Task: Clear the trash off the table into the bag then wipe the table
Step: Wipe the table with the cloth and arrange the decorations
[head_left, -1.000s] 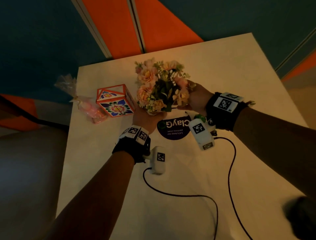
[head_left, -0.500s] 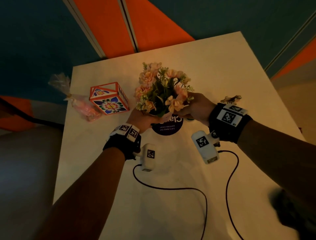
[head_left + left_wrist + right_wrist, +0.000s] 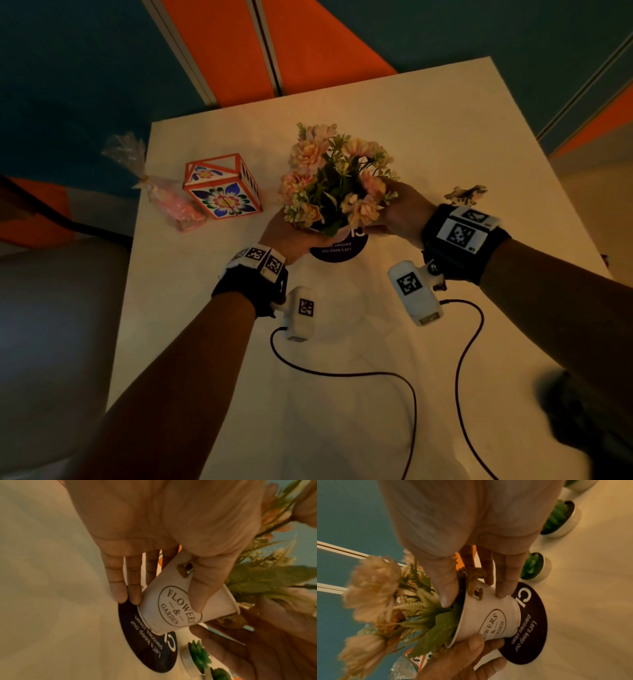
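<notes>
A white pot marked "FLOWERS & GARDEN" [image 3: 171, 609] [image 3: 491, 618], filled with pink artificial flowers [image 3: 335, 178], is held between both hands in the middle of the white table [image 3: 428, 113]. My left hand [image 3: 291, 236] grips its left side, thumb on the label and fingers behind. From the right, my right hand [image 3: 400, 212] grips the rim, thumb among the leaves. The pot's base is at a dark round sticker [image 3: 342, 251] [image 3: 530, 628]. I cannot tell if it touches. No bag or cloth is in view.
A patterned box [image 3: 222, 188] and a cellophane packet of pink sweets [image 3: 171, 202] lie at the table's left. Small succulent pots [image 3: 537, 568] [image 3: 195, 658] stand just right of the sticker. A small flowery piece [image 3: 466, 195] lies farther right. Two black cables [image 3: 342, 373] trail over the near half.
Still held by both hands, the pot has shifted so that it covers more of the dark sticker's lettering than a second ago. The head view has also shifted slightly.
</notes>
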